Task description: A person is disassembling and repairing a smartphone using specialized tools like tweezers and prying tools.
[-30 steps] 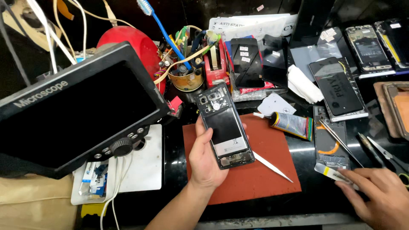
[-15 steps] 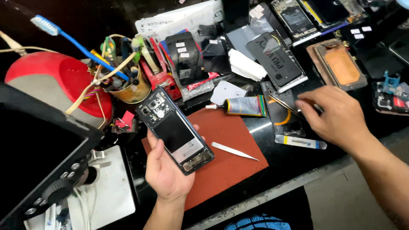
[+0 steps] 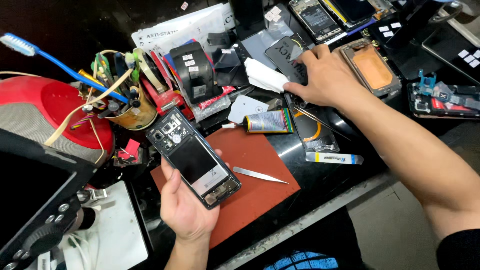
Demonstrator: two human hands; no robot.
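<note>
Your left hand cradles the opened smartphone, back cover off, fingers wrapped round its long edges. Rigid, light and likely fragile inside: grip its frame, never the exposed boards. Your right hand rests half-closed on a white cloth far beyond it, fingertips pressing.

Opened black phone (back cover off) lies tilted, held over red mat.

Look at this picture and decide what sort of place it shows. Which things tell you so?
Most likely a phone repair bench. The left hand holds an opened smartphone with its back off, more stripped phones lie about, and a metal pry blade rests on a red work mat beside a glue tube.
</note>
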